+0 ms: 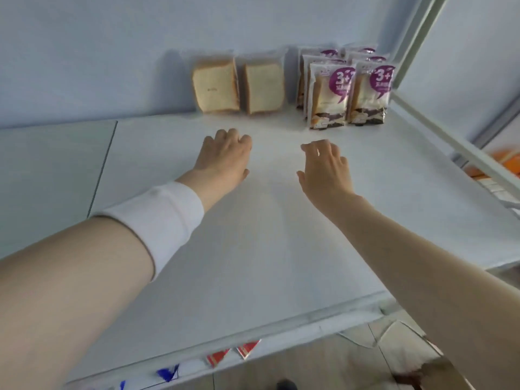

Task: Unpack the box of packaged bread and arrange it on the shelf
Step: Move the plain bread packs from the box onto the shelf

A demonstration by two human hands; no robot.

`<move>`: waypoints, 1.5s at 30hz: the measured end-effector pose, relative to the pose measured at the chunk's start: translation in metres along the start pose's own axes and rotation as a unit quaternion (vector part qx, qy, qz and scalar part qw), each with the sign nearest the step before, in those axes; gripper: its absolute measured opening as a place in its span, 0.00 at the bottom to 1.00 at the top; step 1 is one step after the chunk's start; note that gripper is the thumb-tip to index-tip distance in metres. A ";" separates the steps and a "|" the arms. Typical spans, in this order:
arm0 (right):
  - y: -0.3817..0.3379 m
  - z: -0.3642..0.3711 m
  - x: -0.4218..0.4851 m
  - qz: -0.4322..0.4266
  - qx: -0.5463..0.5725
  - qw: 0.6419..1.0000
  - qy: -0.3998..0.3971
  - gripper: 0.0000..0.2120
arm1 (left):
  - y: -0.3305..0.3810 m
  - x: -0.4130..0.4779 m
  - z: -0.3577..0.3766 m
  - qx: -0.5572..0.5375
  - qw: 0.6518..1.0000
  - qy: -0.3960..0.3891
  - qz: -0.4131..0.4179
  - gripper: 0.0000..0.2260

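Both hands are over the shelf [253, 249] and neither holds anything. The left hand [225, 156] is palm down with its fingers loosely curled, released. The right hand [326, 170] is likewise released, fingers relaxed and slightly spread. Whether either palm touches the shelf surface cannot be told.

Stock position: two clear packs [239, 88] of sliced bread stand upright side by side against the back wall, just beyond the left hand's fingertips. Beyond the right hand, and a little to its outer side, purple packs [349, 94] stand in two short files, front to back, next to the corner post [416, 43]. A small gap separates the two groups. The shelf on the outer side of the left hand and nearer than both hands carries no bread.

A tan flap [405, 344] shows on the floor below the right forearm — possibly the box, not confirmed.

Judgement: the step in hand appears to be placement of the clear packs, with nothing currently being carried. The task looks partly done. The next move likely calls for fetching another pack from the box, below this view, and standing it upright beside the clear packs — face forward, edges in line, without tipping the neighbours.
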State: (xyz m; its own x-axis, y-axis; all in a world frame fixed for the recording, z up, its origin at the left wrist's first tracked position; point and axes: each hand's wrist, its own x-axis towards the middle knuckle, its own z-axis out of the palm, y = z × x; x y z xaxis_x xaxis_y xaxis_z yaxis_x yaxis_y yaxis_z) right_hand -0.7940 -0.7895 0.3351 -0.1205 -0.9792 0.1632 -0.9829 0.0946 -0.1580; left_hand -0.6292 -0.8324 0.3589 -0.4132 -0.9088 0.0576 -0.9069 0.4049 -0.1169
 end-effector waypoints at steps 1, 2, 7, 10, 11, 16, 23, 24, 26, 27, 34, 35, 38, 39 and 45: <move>0.007 -0.007 -0.018 0.009 -0.005 1.000 -0.001 0.24 | 0.014 -0.012 -0.006 -0.001 1.000 -0.003 0.011 0.19; 0.015 -0.014 -0.036 0.018 -0.009 1.000 0.002 0.24 | 0.030 -0.023 -0.013 -0.003 1.000 -0.002 0.025 0.19; 0.088 -0.056 -0.128 0.082 -0.015 0.996 0.029 0.23 | 0.139 -0.064 -0.044 -0.015 0.991 0.027 0.133 0.19; 0.158 -0.076 -0.194 0.128 -0.034 0.991 0.035 0.23 | 0.234 -0.082 -0.054 -0.023 0.979 0.044 0.199 0.18; 0.184 -0.080 -0.218 0.148 -0.041 0.988 0.035 0.22 | 0.269 -0.090 -0.054 -0.026 0.974 0.045 0.219 0.17; 0.318 -0.078 -0.348 0.284 -0.064 0.957 0.003 0.18 | 0.453 -0.136 -0.024 -0.027 0.948 0.006 0.318 0.14; 0.471 -0.008 -0.505 0.467 -0.048 0.879 -0.085 0.16 | 0.644 -0.180 0.070 -0.010 0.898 -0.111 0.426 0.14; 0.488 0.003 -0.518 0.486 -0.040 0.867 -0.101 0.15 | 0.667 -0.180 0.085 -0.008 0.891 -0.133 0.434 0.14; 0.519 0.027 -0.539 0.516 -0.019 0.847 -0.129 0.15 | 0.709 -0.176 0.117 -0.005 0.878 -0.173 0.446 0.15; 0.535 0.041 -0.547 0.528 -0.009 0.837 -0.143 0.16 | 0.730 -0.171 0.135 -0.003 0.872 -0.190 0.450 0.16; 0.607 0.173 -0.581 0.622 0.116 0.738 -0.235 0.22 | 0.835 -0.146 0.282 -0.032 0.852 -0.347 0.390 0.21; 0.615 0.194 -0.583 0.638 0.146 0.719 -0.234 0.24 | 0.845 -0.144 0.304 -0.043 0.853 -0.374 0.361 0.23; 0.639 0.258 -0.584 0.702 0.222 0.636 -0.233 0.30 | 0.872 -0.143 0.365 -0.074 0.858 -0.429 0.271 0.30; 0.647 0.279 -0.583 0.731 0.247 0.596 -0.222 0.33 | 0.879 -0.142 0.384 -0.086 0.861 -0.433 0.254 0.31; 0.669 0.365 -0.563 0.846 0.286 0.420 -0.162 0.29 | 0.898 -0.149 0.446 -0.117 0.890 -0.374 0.235 0.33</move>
State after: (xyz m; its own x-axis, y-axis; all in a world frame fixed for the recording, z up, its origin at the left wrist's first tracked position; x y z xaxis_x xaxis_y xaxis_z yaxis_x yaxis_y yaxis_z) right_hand -1.3325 -0.2405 -0.2179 -0.4625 0.4213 -0.7801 0.6769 0.7361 -0.0038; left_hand -1.3455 -0.3784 -0.1965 -0.6605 -0.4112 -0.6282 -0.6769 0.6882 0.2612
